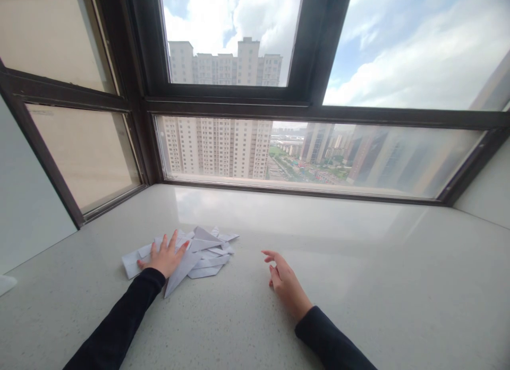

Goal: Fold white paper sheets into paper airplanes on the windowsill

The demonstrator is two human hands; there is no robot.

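Several folded white papers [209,262] lie in an overlapping pile on the speckled pale sill [223,322], left of centre. My left hand [165,257] rests on the left part of the pile with its fingers spread, covering some of the folds beneath. A long pointed fold sticks out toward me beside that wrist. Right of the pile and apart from it, my right hand [282,280] is over the bare sill, fingers loosely bent and apart, holding nothing.
Dark window frames [239,109] border the sill at the back and left. Tall buildings [219,147] show through the glass. A white object [6,284] is at the far left edge. Pale walls stand at both sides.
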